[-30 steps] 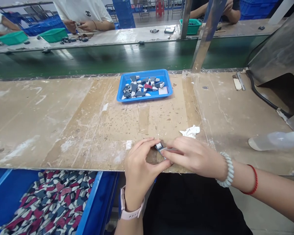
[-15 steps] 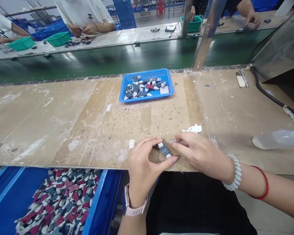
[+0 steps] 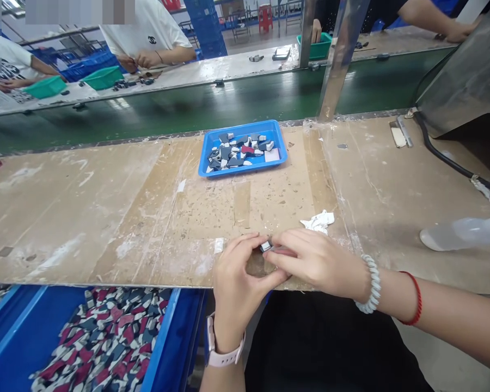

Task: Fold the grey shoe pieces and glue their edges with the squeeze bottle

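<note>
Near the table's front edge, my left hand [image 3: 239, 267] curls its thumb and fingers around a small dark grey and white piece [image 3: 266, 246]. Only the white-topped end of that piece shows; the rest is behind my right hand [image 3: 310, 256]. The right thumb and fingers are pinched together against the piece, on a thin object that is mostly hidden by the fingers. A crumpled white scrap [image 3: 319, 221] lies just beyond the right hand.
A blue tray [image 3: 203, 170] with several grey, white and red pieces stands farther back. Below left is a blue bin [image 3: 163, 326] full of similar pieces. At right lies a translucent bottle [image 3: 453, 234]. A green conveyor [image 3: 167, 111] and a metal post [image 3: 337, 71] lie beyond; co-workers sit across.
My right hand has moved left, over the piece, and now covers most of it. The left hand stays around it. The view has shifted slightly.
</note>
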Demonstrator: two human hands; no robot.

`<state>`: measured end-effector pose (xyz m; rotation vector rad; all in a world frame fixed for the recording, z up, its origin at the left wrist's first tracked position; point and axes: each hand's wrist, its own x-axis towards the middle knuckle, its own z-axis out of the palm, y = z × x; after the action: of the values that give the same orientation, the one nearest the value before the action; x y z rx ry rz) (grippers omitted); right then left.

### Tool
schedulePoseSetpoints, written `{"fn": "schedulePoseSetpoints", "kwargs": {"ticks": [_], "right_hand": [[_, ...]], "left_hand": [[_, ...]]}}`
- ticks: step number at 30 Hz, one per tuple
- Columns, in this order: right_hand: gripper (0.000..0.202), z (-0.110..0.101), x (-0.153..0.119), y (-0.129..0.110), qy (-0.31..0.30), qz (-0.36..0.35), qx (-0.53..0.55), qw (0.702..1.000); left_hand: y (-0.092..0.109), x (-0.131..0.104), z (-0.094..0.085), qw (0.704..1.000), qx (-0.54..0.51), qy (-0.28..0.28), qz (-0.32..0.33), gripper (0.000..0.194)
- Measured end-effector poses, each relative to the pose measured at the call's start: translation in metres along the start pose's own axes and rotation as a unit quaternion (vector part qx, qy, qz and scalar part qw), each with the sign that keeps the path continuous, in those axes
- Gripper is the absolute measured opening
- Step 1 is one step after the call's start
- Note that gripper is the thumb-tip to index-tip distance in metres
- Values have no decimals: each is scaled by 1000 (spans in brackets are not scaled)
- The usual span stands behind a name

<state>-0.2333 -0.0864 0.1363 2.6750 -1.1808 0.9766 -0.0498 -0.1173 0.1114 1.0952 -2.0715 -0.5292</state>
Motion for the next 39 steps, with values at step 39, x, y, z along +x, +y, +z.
{"fn": "schedulePoseSetpoints", "kwargs": {"ticks": [39], "right_hand": [[33, -22, -19, 18, -50, -15, -85, 995]], "left_hand": [[1, -2, -1, 1000, -23, 2, -14, 51]]}}
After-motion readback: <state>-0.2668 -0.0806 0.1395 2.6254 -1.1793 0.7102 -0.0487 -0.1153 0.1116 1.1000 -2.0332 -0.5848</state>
